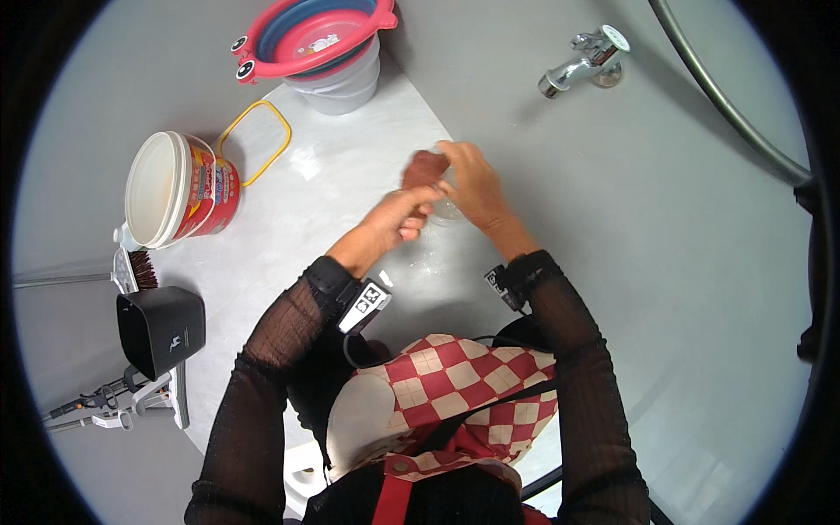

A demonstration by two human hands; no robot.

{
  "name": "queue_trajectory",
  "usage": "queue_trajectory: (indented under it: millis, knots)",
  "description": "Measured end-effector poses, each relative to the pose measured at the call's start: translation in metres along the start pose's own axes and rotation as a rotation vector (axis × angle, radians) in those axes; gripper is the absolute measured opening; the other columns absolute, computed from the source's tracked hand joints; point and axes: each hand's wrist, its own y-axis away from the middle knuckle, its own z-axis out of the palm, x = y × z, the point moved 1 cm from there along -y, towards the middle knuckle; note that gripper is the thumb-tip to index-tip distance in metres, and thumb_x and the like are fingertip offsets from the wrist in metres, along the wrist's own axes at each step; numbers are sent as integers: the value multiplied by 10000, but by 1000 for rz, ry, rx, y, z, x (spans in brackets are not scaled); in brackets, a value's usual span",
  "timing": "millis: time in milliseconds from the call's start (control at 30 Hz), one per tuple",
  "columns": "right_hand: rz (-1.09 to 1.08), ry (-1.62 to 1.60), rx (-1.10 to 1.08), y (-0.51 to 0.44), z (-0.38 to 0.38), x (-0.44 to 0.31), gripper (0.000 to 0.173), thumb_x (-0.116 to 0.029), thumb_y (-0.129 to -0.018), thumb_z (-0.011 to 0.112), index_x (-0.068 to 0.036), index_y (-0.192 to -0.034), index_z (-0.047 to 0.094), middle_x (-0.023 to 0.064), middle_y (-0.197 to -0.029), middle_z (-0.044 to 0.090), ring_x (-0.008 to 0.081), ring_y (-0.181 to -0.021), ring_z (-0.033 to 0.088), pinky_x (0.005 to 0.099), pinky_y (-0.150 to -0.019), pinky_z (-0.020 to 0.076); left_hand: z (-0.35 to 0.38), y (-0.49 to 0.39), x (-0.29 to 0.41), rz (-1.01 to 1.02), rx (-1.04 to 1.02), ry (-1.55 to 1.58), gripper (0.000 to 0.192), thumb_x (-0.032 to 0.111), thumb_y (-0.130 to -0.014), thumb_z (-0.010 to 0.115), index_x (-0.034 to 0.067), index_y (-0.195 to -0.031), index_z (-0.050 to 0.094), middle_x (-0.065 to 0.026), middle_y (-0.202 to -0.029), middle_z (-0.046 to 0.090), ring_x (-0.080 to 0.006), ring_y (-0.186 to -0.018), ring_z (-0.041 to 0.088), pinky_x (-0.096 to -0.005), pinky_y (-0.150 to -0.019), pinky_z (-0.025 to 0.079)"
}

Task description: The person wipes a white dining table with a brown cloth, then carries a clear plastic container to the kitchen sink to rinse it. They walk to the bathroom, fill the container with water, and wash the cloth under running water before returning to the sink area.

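Observation:
A brown cloth (423,169), slightly blurred, is bunched between my two hands above the wet floor. The fingers of my left hand (392,220) are closed around its lower end. At its upper right edge, my right hand (478,187) pinches the cloth with bent fingers. Directly beneath my hands is a round, clear vessel (449,213), mostly covered by them; its contents cannot be made out. Drops of water glisten on the floor (426,262) on the near side of it.
A chrome tap (581,64) juts from the right wall, with a metal hose (728,98) beyond. Along the left are a pink folding basin (315,39) on a pale bucket (341,88), a lidded red bucket (213,190), a yellow frame (283,121), a brush (141,269) and a black bin (177,331).

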Motion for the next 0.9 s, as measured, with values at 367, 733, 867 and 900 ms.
queue_trajectory:
  millis: [367, 733, 867, 900]
  knots:
    - [92, 283, -469, 90, 68, 16, 157, -157, -812, 631, -88, -939, 571, 67, -866, 615, 237, -882, 571, 390, -740, 410, -51, 26, 37, 418, 236, 448, 229, 242, -808, 719, 172, -827, 502, 43, -696, 495, -42, -505, 396, -182, -397, 243]
    - [888, -1100, -320, 22, 75, 15, 198, -239, -888, 630, -77, -983, 569, 38, -934, 634, 169, -849, 603, 316, -764, 464, -59, 38, 58, 659, 408, 390, 228, 246, -811, 721, 125, -803, 528, 21, -700, 505, -58, -532, 442, -187, -415, 291]
    - [1008, -1675, -192, 7, 109, -12, 149, -233, -916, 613, -108, -989, 580, 6, -937, 621, 145, -863, 591, 311, -769, 474, -56, 51, 65, 851, 577, 304, 245, 235, -810, 719, 110, -743, 519, 16, -648, 477, -69, -513, 449, -202, -436, 320]
    - [1018, -1831, -164, 2, 116, -18, 138, -227, -916, 614, -115, -991, 582, 6, -941, 621, 146, -865, 591, 312, -769, 475, -54, 55, 67, 922, 622, 283, 250, 232, -811, 719, 107, -739, 515, 15, -647, 478, -69, -513, 450, -205, -442, 323]
